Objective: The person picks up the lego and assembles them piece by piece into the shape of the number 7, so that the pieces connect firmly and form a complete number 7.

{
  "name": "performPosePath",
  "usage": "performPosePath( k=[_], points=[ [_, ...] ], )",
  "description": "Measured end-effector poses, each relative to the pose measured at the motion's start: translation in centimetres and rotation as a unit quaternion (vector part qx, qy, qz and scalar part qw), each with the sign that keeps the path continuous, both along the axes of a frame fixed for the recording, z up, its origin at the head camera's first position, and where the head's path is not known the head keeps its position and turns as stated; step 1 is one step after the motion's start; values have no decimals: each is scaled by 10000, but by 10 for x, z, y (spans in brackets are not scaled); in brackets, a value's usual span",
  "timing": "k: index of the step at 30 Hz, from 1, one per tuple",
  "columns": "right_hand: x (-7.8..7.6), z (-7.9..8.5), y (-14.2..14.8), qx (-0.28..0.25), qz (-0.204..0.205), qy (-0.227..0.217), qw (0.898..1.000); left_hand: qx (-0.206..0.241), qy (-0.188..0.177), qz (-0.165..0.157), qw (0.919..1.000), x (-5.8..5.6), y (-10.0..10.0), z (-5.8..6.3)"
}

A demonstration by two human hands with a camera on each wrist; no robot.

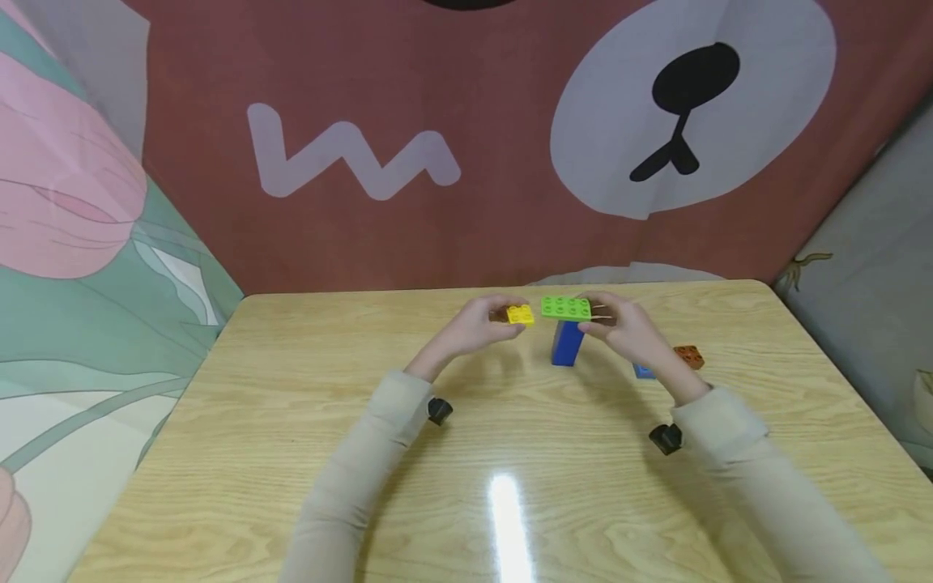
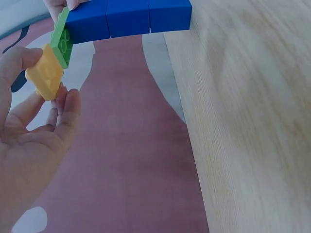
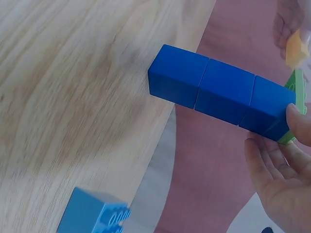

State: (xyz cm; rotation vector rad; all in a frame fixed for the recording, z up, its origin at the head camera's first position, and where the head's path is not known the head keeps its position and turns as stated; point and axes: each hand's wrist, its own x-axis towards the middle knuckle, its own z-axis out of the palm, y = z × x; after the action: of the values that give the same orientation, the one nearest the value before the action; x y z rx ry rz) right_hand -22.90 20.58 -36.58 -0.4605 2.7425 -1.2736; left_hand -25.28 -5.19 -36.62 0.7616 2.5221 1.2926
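A tower of three blue building bricks point(image 1: 566, 346) stands upright on the table, with a flat green building brick point(image 1: 564, 308) lying across its top. My right hand point(image 1: 628, 325) holds the green brick at its right end; in the right wrist view its thumb also lies against the topmost blue brick. Between thumb and fingers, my left hand point(image 1: 472, 325) pinches a small yellow building brick point(image 1: 520, 315), studs up. The yellow brick is raised above the table, just left of the green one. In the left wrist view the yellow brick point(image 2: 46, 73) overlaps the green brick's edge.
On the table point(image 1: 291, 405), right of the tower, are a light blue brick point(image 1: 645, 372) and an orange-brown brick point(image 1: 688, 356), partly behind my right forearm. A printed cloth point(image 1: 364, 235) hangs along the table's far edge.
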Motion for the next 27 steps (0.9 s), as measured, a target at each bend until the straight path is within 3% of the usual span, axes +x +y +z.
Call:
performPosePath(
  k=[7, 13, 21, 27],
  points=[
    [5, 1, -11, -148, 148, 27, 9998, 383, -174, 323, 9986, 4, -1, 1],
    [6, 1, -13, -172, 289, 38, 9994, 511, -303, 327, 9977, 3, -4, -3],
    [7, 3, -9, -170, 468, -111, 9987, 467, -206, 297, 9983, 2, -6, -6],
    [6, 8, 7, -65, 617, -223, 9978, 454, -159, 344, 9982, 2, -6, -7]
  ],
)
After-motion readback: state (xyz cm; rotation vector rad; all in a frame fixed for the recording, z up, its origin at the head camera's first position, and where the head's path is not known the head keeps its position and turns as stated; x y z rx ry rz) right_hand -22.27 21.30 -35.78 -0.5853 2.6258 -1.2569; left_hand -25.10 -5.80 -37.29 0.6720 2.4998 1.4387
